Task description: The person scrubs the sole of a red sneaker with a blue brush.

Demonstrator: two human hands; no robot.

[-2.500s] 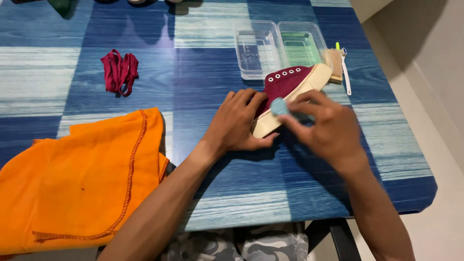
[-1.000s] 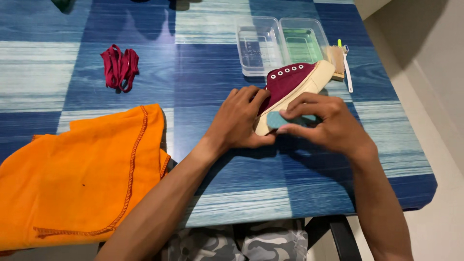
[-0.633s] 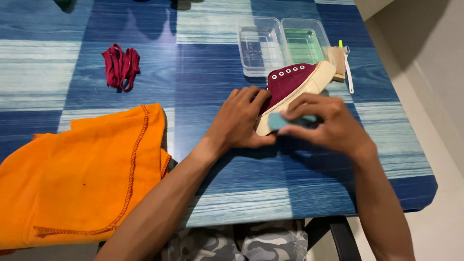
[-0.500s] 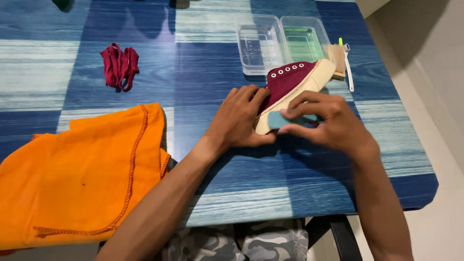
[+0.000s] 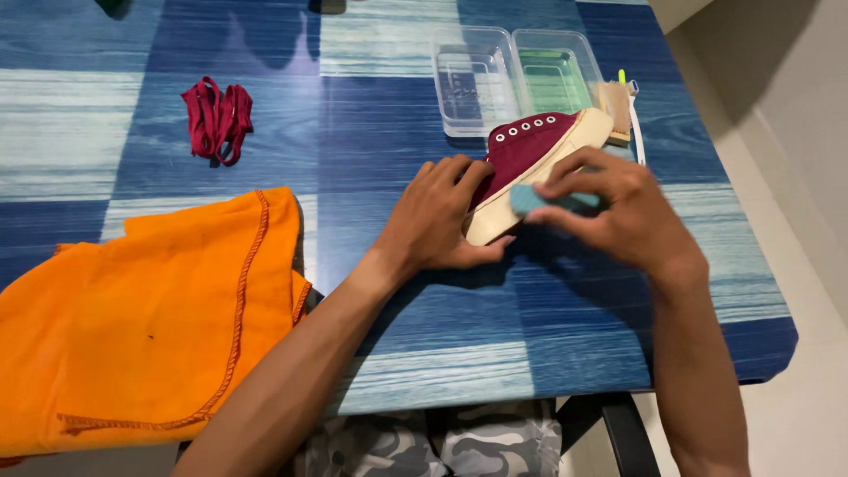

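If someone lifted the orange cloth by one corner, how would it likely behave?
The orange cloth would probably hang limp: it lies in soft folds, one edge draped off the table. It looks thin, so likely light. Its stitched hem suggests fabric that grips rather than slips.

A tabletop [image 5: 177,97] fills most of the view, its surface printed in a wood-grain pattern of broad blocks: deep navy, mid blue and pale, almost white blue, laid like a patchwork of planks. The grain runs from side to side. Its near right corner is rounded, and a dark leg [image 5: 618,433] (black, apparently metal) drops from beneath that edge. To the right lies a pale floor [image 5: 795,415] of smooth, light grey-beige, and above it at the upper right a plain light wall [image 5: 777,53] with a diagonal shadow across it. The light is soft and even, casting dim shadows on the blue surface along the far edge.
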